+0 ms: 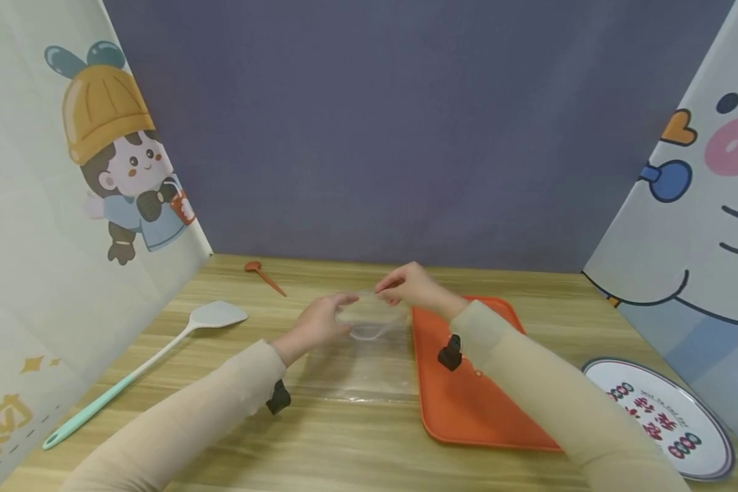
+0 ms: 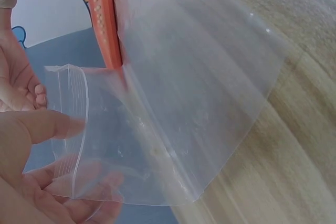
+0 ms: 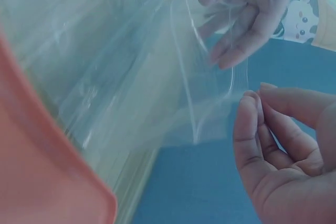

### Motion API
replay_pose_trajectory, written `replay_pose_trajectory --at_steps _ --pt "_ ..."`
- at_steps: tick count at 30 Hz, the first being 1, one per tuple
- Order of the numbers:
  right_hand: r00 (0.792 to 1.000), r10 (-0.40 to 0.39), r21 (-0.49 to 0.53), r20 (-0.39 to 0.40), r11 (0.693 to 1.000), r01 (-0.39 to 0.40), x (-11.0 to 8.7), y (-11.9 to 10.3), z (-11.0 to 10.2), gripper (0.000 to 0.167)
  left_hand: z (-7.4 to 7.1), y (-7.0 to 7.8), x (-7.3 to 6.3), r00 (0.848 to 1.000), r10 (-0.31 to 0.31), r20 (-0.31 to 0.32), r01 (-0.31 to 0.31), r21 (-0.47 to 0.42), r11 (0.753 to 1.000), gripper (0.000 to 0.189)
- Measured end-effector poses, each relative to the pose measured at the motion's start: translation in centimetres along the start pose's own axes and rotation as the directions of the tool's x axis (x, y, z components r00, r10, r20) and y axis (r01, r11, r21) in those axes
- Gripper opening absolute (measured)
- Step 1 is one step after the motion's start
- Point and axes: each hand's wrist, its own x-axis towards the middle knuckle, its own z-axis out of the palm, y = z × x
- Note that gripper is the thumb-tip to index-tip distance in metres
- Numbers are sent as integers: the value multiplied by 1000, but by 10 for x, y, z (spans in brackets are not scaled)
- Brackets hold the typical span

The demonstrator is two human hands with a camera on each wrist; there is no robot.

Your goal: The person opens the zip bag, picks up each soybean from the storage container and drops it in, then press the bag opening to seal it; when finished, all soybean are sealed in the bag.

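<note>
A clear zip-lock bag point(image 1: 369, 362) lies partly on the table, its mouth end raised and bowed apart between both hands. My left hand point(image 1: 320, 321) holds the left side of that mouth. The left wrist view shows its thumb over the zip strip point(image 2: 80, 129), its other fingers seen through the clear film. At the far corner of the mouth, my right hand point(image 1: 411, 285) pinches the bag's edge between thumb and fingertips, which meet in the right wrist view. The bag's flat lower part stretches toward me, beside the orange tray.
The orange tray point(image 1: 461, 403) lies right of the bag, under the right forearm. A white plate with red print point(image 1: 615, 372) is at the far right. On the left are a white turner with mint handle point(image 1: 215, 315) and a small brown spoon point(image 1: 264, 275). Printed curtains surround the table.
</note>
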Motion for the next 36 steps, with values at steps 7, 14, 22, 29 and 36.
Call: replay_pose_trajectory --at_steps 7,14,22,29,36 --pt "998 61 5 -26 998 -61 -12 12 -25 22 -2 2 -3 1000 -23 7 23 -13 1000 65" --pt "992 109 -73 -59 991 -113 -28 37 -54 24 -5 2 -6 1000 -21 22 21 -2 1000 67" --pt "981 176 -92 -78 979 -182 -39 76 -77 29 -6 4 -6 999 -32 23 31 50 998 68" --pt "979 189 -134 -82 971 -198 -40 113 -92 30 -6 8 -4 999 -30 29 28 75 997 68" --pt "962 269 -110 -42 956 -272 -40 138 -97 26 -4 8 -2 999 -24 27 21 93 995 68"
